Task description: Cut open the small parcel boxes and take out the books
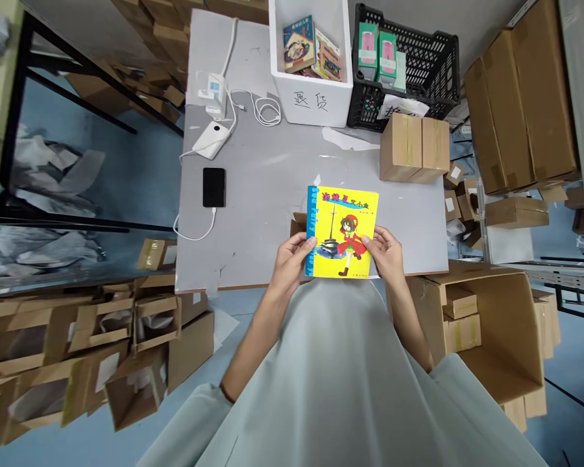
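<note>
A yellow picture book [345,233] with a blue spine strip and a drawn figure in red on its cover is held up over the front edge of the table. My left hand [292,259] grips its left side, thumb on the cover. On the right side, my right hand [383,251] holds it with the thumb on the front. Both hands' other fingers are partly hidden behind the book. Just behind its left edge, part of a small brown cardboard box [298,224] shows on the table.
On the grey table [263,194] are a black phone [214,187], a white power bank [211,140], cables and two small cartons [414,148]. At the back stand a white bin [311,104] with books and a black crate [435,71]. Open cartons [511,324] flank the table.
</note>
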`<action>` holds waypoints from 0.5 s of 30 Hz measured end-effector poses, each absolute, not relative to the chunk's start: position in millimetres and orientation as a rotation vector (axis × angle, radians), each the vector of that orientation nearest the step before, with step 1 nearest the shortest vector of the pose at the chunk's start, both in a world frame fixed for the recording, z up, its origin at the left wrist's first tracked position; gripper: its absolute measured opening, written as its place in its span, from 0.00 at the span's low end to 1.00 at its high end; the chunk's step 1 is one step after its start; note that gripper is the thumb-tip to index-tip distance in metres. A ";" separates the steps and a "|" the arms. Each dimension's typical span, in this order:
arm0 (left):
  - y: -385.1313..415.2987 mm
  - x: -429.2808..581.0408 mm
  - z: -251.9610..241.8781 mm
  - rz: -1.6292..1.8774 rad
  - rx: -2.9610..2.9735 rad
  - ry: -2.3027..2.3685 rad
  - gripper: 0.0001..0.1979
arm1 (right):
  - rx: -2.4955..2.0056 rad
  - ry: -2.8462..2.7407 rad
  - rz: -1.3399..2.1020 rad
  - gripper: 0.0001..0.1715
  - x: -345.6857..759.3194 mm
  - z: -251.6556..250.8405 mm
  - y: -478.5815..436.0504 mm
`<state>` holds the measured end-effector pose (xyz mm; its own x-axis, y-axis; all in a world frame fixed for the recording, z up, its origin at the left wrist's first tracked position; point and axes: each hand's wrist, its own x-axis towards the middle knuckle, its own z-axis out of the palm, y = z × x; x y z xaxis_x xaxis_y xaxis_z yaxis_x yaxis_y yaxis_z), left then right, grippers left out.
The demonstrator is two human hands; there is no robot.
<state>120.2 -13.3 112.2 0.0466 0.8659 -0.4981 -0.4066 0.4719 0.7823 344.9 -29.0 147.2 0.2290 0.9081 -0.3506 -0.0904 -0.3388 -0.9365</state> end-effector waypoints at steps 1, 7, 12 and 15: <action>-13.5 121.8 112.9 1.059 0.511 1.159 0.31 | -1.549 -0.798 1.250 0.41 345.0 143.4 -29.0; -15.2 127.6 112.8 1.107 0.537 1.199 0.31 | -1.607 -0.829 1.164 0.40 345.0 136.9 -34.2; -21.9 136.9 118.9 1.220 0.838 1.358 0.27 | -1.675 -1.126 0.794 0.25 319.7 153.6 -46.6; -28.1 144.9 125.2 1.264 1.130 1.494 0.24 | -1.555 -1.201 0.962 0.25 293.8 162.2 -53.1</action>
